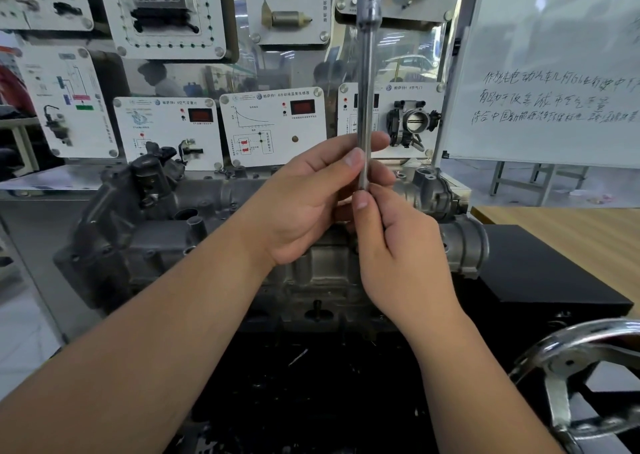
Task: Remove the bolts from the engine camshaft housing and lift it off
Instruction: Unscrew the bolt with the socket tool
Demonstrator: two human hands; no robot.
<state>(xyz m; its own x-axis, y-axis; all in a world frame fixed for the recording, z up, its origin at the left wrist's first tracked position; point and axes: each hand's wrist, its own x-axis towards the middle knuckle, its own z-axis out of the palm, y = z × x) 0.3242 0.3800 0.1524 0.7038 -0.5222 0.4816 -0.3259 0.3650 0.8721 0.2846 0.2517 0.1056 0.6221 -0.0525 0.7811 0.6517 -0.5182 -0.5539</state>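
Two hands are holding a long metal socket bar (365, 82) upright above the engine housing (214, 231) on the bench. The left hand (308, 204) is gripping its shaft; the right hand (398, 245) is pinching its lower end. Likely readying the tool; next it needs seating on a bolt.

2 hands (311, 207) (398, 249), 1 extension bar (366, 82), 1 engine (145, 231), 1 handwheel (581, 381)

Workshop bay, display wall behind the bench.
From my remote view: white sensor panels (273, 126) span 10 to 12 o'clock; a whiteboard (554, 69) with handwriting stands at 2; a wooden tabletop (568, 225) lies at 3; a chrome handwheel (581, 377) sits at 5; pale floor (24, 335) shows at 8.
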